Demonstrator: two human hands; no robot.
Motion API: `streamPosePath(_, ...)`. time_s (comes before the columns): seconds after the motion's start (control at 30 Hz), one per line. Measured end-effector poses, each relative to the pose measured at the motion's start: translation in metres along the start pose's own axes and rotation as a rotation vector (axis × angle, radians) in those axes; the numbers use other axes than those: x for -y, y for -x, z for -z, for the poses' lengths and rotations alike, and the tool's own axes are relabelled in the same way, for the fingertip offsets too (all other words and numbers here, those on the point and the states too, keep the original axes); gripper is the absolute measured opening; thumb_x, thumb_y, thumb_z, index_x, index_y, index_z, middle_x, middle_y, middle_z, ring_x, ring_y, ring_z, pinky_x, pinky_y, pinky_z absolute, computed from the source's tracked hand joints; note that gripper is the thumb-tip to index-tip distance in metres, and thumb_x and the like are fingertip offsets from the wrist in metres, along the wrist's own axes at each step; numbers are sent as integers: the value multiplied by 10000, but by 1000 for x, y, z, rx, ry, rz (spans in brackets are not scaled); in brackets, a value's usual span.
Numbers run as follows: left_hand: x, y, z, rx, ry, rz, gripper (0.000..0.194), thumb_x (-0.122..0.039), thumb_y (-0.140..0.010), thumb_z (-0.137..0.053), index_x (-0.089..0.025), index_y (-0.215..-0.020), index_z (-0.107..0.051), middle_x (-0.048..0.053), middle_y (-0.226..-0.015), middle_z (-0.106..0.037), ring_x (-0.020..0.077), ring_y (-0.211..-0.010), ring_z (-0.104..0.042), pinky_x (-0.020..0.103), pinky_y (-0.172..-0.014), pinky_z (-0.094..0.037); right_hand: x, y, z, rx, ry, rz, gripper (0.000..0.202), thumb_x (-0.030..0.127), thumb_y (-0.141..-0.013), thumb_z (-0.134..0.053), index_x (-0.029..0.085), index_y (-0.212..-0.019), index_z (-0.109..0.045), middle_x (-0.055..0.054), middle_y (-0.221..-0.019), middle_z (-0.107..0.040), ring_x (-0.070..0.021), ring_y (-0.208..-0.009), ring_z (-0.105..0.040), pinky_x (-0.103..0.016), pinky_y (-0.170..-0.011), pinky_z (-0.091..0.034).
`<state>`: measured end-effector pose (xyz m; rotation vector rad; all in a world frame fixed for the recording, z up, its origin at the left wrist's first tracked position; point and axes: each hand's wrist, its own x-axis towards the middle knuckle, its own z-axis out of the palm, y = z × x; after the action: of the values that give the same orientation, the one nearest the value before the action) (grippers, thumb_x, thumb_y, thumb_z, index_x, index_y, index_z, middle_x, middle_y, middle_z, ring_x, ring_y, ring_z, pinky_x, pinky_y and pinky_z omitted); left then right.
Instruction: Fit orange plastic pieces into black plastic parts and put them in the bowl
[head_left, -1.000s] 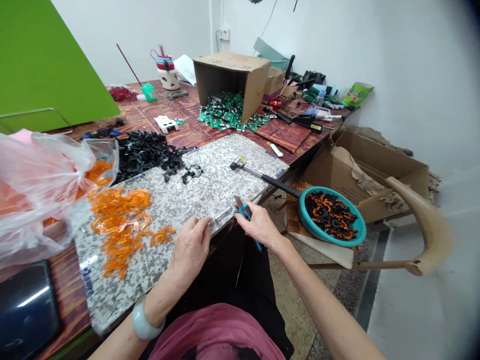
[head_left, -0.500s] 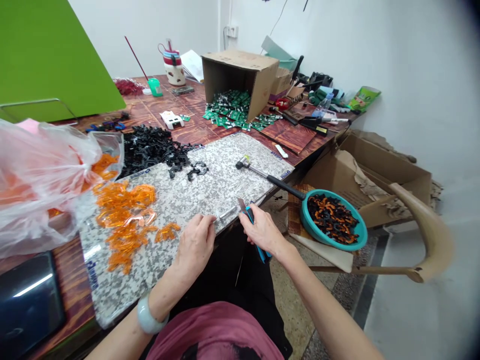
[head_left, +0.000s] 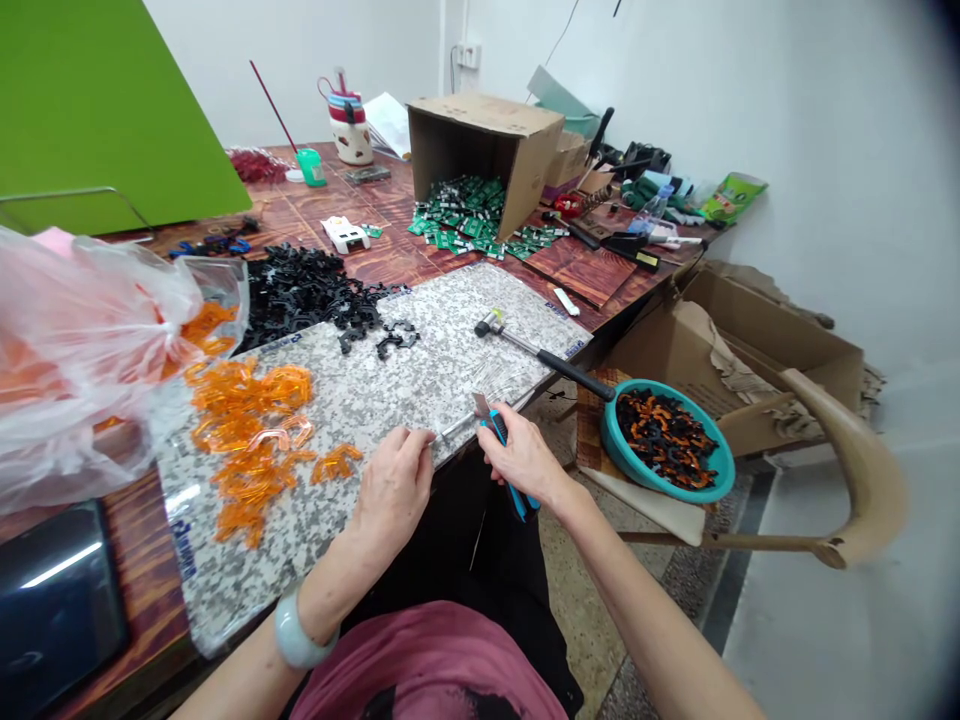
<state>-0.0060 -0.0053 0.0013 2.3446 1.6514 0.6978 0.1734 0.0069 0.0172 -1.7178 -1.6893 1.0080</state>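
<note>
Gripping blue cutter [head_left: 494, 424], right hand [head_left: 529, 458] was at edge of slab [head_left: 442, 320] | left hand [head_left: 396, 480] bent there, hold could not be told | seemed midway: bowl [head_left: 613, 447] carried mixed pieces; orange pieces [head_left: 251, 400], black pieces [head_left: 307, 285] lay loose

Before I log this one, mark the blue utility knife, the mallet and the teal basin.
Blue utility knife [head_left: 497, 427]: head view, upper handle just below the blade.
Mallet [head_left: 559, 365]: head view, black grip.
Teal basin [head_left: 629, 465]: head view, bare side at lower left.
</note>
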Motion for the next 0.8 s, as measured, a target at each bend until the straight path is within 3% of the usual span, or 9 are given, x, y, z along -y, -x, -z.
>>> streamPosePath(0.47, -1, 0, 2, 5, -7, 2, 191, -134, -884, -431, -181, -929, -610, 58, -817, -625, 213, -774, -630, 299, -679, -485, 1, 2, 1, -26, 129, 22, 258, 272, -879, -434, 204, -1108, -532, 27, -628, -586, -131, -510, -561, -227, -542, -402)
streamPosePath(0.6, -1, 0, 1, 5, -3, 3, 181, -118, -873, -441, -189, -909, -604, 49, -811, -623, 209, -781, -629, 294, -688, -484, 9, 10, 3, -18, 226, 5, 205, 324, -906, -404, 199, -986, -546, 0, -636, -580, -159, -558, -565, -239, -544, -354)
streamPosePath(0.7, -1, 0, 1, 9, 4, 8, 177, -117, -877, -440, -186, -897, -601, 54, -819, -627, 213, -783, -625, 298, -686, -484, 20, 19, -1, 25, 327, 0, 195, 337, -911, -408, 190, -918, -536, -43, -665, -604, -196, -614, -586, -261, -560, -316)
streamPosePath(0.8, -2, 0, 1, 13, 9, 13, 176, -111, -877, -440, -179, -895, -602, 59, -819, -625, 218, -781, -621, 303, -682, -483, 30, 26, -8, 109, 445, -9, 202, 318, -925, -390, 177, -968, -529, -99, -742, -657, -242, -684, -630, -283, -586, -304)
